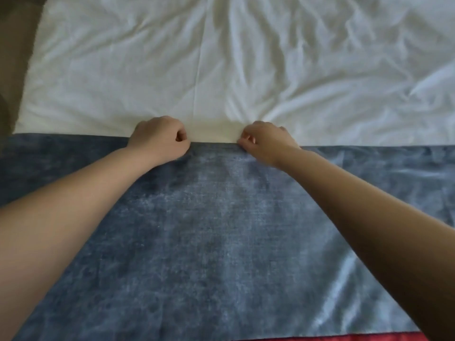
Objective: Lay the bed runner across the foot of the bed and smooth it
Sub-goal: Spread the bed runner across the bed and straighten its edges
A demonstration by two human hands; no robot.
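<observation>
A blue-grey velvety bed runner (216, 230) lies flat across the near part of the bed, reaching from the left edge to the right edge of the view. Its far edge runs straight across the white sheet (221, 70). My left hand (160, 139) pinches that far edge with curled fingers, just left of the middle. My right hand (266, 141) pinches the same edge a short way to the right. The sheet puckers into creases between and beyond the two hands. Both forearms stretch over the runner.
The white sheet is wrinkled, most of all at the right. Brown floor (14, 57) shows past the bed's left side. A strip of red fabric (332, 337) peeks out under the runner's near edge at the bottom right.
</observation>
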